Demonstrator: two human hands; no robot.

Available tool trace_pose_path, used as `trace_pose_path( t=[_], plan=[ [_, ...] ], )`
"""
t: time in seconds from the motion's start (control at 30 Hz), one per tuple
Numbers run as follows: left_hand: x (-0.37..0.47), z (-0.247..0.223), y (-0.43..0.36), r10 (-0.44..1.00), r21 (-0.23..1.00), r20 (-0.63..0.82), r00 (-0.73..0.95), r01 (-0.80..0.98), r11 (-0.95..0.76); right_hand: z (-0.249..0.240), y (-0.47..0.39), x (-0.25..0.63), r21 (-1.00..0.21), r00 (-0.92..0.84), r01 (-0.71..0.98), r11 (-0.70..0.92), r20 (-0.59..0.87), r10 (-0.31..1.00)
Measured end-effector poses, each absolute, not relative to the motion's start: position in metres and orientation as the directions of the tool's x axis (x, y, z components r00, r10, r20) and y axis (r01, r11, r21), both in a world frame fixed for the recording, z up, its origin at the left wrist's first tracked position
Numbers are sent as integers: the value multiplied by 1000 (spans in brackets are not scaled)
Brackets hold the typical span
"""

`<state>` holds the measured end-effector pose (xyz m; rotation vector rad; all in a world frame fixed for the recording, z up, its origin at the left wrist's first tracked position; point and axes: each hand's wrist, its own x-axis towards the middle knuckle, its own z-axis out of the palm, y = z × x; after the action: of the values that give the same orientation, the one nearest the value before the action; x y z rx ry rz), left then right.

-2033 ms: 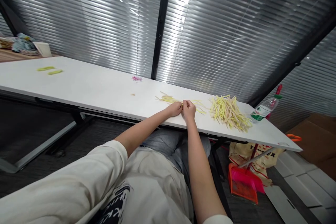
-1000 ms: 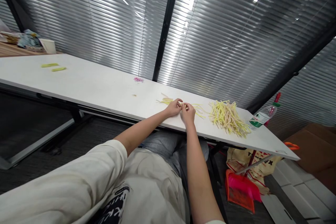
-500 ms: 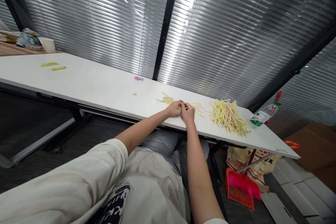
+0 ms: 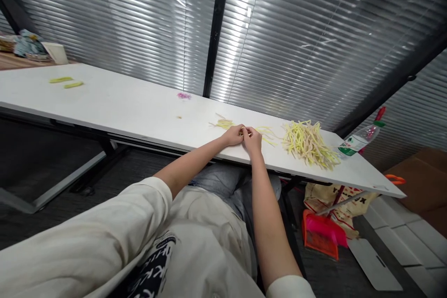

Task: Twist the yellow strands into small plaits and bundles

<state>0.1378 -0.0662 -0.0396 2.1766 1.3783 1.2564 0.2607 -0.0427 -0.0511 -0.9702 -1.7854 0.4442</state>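
Both bare hands work over the near edge of the long white table (image 4: 132, 107), a little right of its middle, with the left hand (image 4: 233, 135) and the right hand (image 4: 253, 140) meeting at the fingertips. The fingers of each are curled and pinched together on a yellow strip (image 4: 240, 133), which sits between the two hands and is mostly hidden by them, so its exact shape cannot be told. Just left of and beyond the left hand lies a small bundle of pale strips (image 4: 224, 124), and a few loose strands (image 4: 267, 134) spread on the table just right of the right hand. Farther right is a big tangled heap of yellow and beige strips (image 4: 309, 144), with a clear bottle (image 4: 359, 139) with a green cap beside it near the table's right end. Toward the far side, left of the hands, there is a pink patch of scraps (image 4: 184, 96), with a small brownish speck (image 4: 179, 117) nearer. Well to the left, two flat yellow-green pieces (image 4: 73, 85) lie apart from each other, and a white cup (image 4: 56, 53) stands beyond them
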Motion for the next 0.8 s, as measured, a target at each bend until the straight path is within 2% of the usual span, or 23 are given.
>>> trace_pose_path(
  t=[0.8],
  plan=[
    [133, -50, -57, 830, 602, 533, 164, 616, -508, -53, -44, 259, -691, -185, 398, 603, 583, 791]
  ],
)
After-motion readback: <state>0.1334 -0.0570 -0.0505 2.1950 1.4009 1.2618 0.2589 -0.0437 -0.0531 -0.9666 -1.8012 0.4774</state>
